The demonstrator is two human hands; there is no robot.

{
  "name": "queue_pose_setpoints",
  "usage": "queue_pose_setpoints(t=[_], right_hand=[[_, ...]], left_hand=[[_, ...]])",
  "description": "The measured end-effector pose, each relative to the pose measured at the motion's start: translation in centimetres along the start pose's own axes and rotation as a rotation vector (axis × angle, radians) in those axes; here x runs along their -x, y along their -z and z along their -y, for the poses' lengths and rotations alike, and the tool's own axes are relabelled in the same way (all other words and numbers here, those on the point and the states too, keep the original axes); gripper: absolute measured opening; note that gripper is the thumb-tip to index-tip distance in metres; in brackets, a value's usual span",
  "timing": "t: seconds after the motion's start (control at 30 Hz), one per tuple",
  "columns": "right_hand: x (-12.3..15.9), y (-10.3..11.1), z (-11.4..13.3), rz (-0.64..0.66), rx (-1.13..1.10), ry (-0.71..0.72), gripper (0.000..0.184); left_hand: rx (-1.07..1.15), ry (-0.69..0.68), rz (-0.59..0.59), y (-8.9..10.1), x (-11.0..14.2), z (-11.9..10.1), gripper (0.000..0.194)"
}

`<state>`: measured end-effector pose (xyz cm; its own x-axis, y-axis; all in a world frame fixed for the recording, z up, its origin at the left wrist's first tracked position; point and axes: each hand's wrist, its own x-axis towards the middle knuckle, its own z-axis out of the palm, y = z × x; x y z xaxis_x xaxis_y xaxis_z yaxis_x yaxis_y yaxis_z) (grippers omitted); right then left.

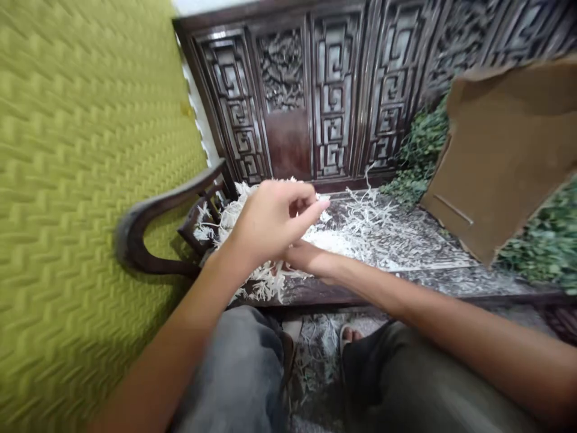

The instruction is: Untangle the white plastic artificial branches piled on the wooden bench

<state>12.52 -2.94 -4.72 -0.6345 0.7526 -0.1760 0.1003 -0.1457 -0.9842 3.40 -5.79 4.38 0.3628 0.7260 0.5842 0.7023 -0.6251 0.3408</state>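
My left hand hovers over a heap of white shredded strips on the seat of a dark carved wooden bench. Its fingers are curled with the thumb and forefinger close together; I cannot make out anything between them. My right hand reaches in from the right beneath the left one. Most of it is covered by the left hand, so its fingers do not show.
The bench's carved back panel rises behind the strips and its curved armrest is at the left. A brown cardboard sheet leans at the right over green foliage. A green textured wall fills the left.
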Motion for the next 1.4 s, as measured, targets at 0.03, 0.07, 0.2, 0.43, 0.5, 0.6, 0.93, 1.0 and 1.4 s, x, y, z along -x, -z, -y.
queue_pose_setpoints(t=[0.03, 0.07, 0.2, 0.43, 0.5, 0.6, 0.93, 1.0, 1.4], right_hand=[[0.6, 0.0, 0.1, 0.001, -0.015, 0.009, 0.015], [1.1, 0.1, 0.2, -0.005, -0.034, 0.015, 0.017], [2.8, 1.7, 0.6, -0.122, -0.110, 0.020, 0.023], [5.2, 4.7, 2.8, -0.194, -0.323, 0.008, 0.041], [5.0, 5.3, 3.3, -0.193, -0.389, 0.038, 0.045], [3.2, 6.0, 3.6, -0.223, -0.481, 0.074, 0.046], [-3.7, 1.9, 3.7, -0.231, -0.600, 0.071, 0.044], [-2.3, 1.4, 3.5, -0.166, -0.596, 0.073, 0.046], [1.4, 5.0, 6.5, -0.095, -0.091, 0.275, 0.023]], left_hand=[[-0.001, 0.031, -0.015, 0.6, 0.2, -0.3, 0.032], [0.007, 0.064, -0.023, 1.3, 0.3, -0.6, 0.032], [0.117, 0.179, 0.037, 3.4, -0.3, -1.2, 0.032], [0.360, 0.413, 0.017, 2.2, -2.5, 1.4, 0.031], [0.358, 0.426, -0.036, 1.3, -2.4, 2.5, 0.035], [0.413, 0.432, 0.018, 0.0, -1.4, 3.5, 0.042], [0.267, 0.504, 0.093, 0.3, 1.2, 5.5, 0.013], [0.259, 0.483, 0.097, 0.9, 1.4, 5.2, 0.008], [0.055, 0.485, -0.083, 2.4, 1.9, 7.8, 0.011]])
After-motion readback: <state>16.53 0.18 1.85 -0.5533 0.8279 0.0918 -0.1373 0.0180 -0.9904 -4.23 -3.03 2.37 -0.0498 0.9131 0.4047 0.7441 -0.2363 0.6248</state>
